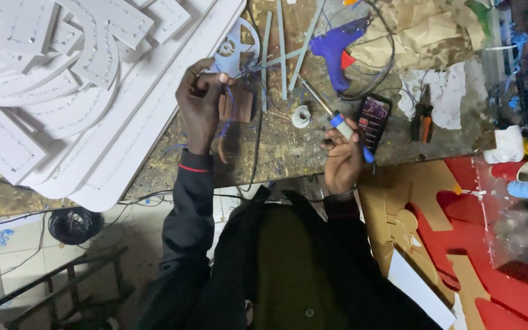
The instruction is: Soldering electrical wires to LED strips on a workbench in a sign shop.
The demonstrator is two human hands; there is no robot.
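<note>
Scarred and paint-flecked, the workbench (288, 150) is crowded: white foam letters (62, 73) stacked at one end, a blue glue gun (337, 46), a solder spool (301, 116), a phone (373, 121) with its screen lit, orange-handled pliers (423, 119) and crumpled brown paper (423, 30). Red and brown cut-outs (459, 244) lie lower down beside the bench.

The left hand (200, 101) is raised over the bench, fingers pinched together on thin wires (230, 98) that hang blue and purple beside a small brown block (239, 107). The right hand (342, 160) is closed around the blue handle of a soldering iron (331, 113), whose metal shaft points toward the wires, its tip well short of them.

Judging from this, the main risk is heat: the pinching fingers sit just beside the wire ends, so a shaky approach could burn them. The iron's shaft also passes near the spool and phone, and a careless swing could scorch either. Loose cables (255, 146) trailing off the bench could snag a sleeve.
</note>
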